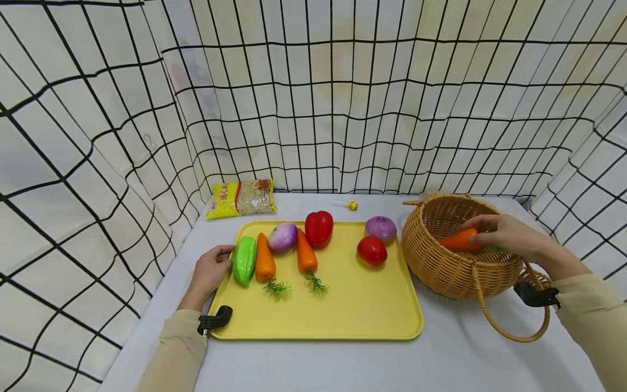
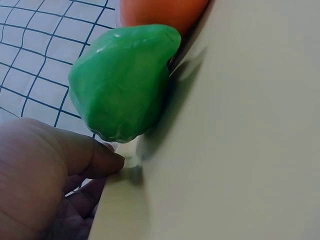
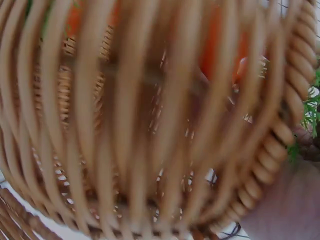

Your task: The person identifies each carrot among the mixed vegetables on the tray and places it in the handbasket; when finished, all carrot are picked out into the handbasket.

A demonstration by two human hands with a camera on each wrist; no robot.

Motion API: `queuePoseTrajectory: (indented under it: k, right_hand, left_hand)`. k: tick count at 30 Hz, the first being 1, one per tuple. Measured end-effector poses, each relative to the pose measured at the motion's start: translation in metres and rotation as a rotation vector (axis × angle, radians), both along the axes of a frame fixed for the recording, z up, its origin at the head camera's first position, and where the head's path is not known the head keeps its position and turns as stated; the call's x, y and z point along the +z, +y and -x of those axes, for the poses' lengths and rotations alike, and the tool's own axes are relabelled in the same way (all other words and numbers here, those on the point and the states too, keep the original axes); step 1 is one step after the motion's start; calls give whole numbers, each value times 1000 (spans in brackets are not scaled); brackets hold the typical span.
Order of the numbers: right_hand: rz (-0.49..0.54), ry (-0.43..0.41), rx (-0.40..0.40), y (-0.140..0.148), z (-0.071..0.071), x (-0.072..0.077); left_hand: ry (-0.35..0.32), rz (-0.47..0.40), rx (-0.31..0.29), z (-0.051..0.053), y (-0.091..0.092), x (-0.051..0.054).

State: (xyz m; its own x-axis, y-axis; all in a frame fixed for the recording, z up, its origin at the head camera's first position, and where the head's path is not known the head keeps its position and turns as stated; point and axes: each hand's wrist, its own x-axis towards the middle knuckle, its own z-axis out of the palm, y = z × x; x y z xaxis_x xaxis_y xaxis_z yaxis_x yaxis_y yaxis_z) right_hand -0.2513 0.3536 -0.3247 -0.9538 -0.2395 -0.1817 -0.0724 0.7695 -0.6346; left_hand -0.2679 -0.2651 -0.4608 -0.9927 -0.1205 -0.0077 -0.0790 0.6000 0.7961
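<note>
My right hand holds an orange toy carrot in the mouth of a round wicker basket. In the right wrist view the weave of the basket hides most of that hand; green leaves show by its rim. My left hand pinches the left rim of a yellow tray, thumb on top in the left wrist view. Just beside those fingers lies a green bitter-gourd-like vegetable. Two more carrots, one carrot and another carrot, lie on the tray, leaves toward me.
Also on the tray are a purple onion, a red bell pepper, a tomato and a second onion. Behind it lie a yellow food packet and a lollipop. A grid-patterned cloth encloses the white table.
</note>
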Motion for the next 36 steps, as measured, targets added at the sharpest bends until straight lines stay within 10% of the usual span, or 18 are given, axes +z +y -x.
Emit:
queuePoseTrajectory:
  k: [20,36]
  right_hand:
    - [-16,26,-20,-14,9,-11]
    - [37,149,-92,-12,-22,9]
  left_hand:
    - [-5,0,-7,-2,-1,-3]
    - [8,0,-10,0,0,0]
